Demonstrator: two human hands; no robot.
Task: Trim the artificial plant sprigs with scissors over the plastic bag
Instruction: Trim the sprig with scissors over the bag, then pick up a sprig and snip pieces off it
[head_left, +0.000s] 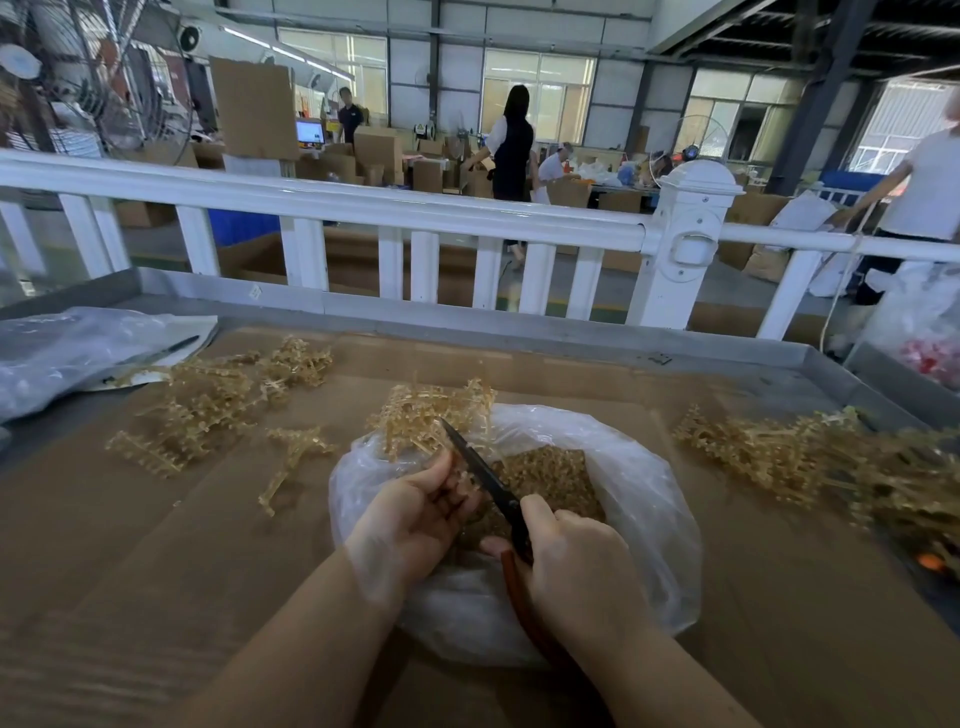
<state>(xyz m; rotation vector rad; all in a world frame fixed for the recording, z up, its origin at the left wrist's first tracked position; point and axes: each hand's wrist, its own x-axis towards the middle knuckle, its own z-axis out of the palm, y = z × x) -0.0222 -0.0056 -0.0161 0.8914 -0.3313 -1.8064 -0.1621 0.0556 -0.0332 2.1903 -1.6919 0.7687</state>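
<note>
From the head view, the left hand curls its fingers round a tan plastic sprig, holding it above the open clear plastic bag so cut bits likely drop inside. The right hand grips black-bladed, red-handled scissors, blades at the stem. More sprigs lie on the cardboard-covered tabletop.

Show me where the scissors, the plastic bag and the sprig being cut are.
scissors (485, 475): head view, on the dark blade.
plastic bag (639, 499): head view, on its right wall.
sprig being cut (415, 410): head view, on its branched top.
</note>
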